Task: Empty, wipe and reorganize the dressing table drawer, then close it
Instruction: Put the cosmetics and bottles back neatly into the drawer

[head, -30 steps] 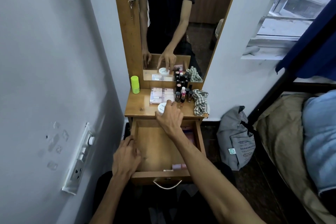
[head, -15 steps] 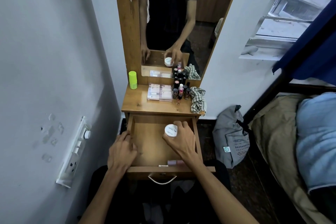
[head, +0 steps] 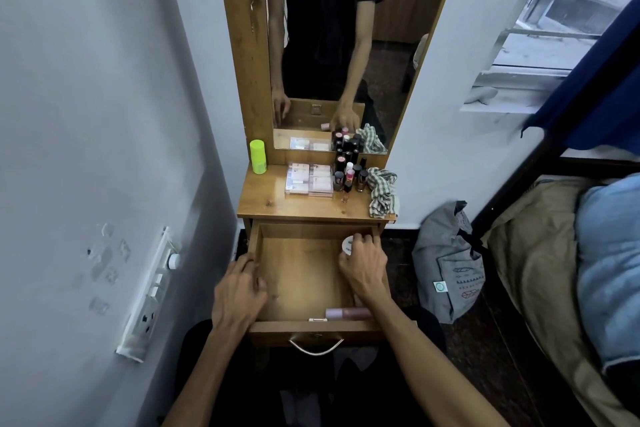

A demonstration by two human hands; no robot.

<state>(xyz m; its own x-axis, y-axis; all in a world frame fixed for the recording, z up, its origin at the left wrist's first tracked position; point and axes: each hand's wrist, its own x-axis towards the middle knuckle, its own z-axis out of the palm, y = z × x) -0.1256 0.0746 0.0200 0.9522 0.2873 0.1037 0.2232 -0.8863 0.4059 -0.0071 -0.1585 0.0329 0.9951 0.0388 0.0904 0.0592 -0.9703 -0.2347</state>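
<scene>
Wooden and narrow, the dressing table point(head: 277, 203) stands against a pale wall, its open wooden drawer point(head: 298, 274) pulled out toward the person. At the drawer's back right corner the right hand point(head: 365, 265) curls its fingers point(head: 360, 238) around a small round white jar point(head: 347, 244). The left hand point(head: 239, 291) grips the drawer's left wall, fingers bent over it. A pink tube point(head: 348, 314) lies along the drawer's front wall. On the tabletop sit flat pink palettes point(head: 309, 178), dark nail polish bottles point(head: 349, 168), a checked cloth point(head: 382, 192) and a lime-green bottle point(head: 258, 156).
</scene>
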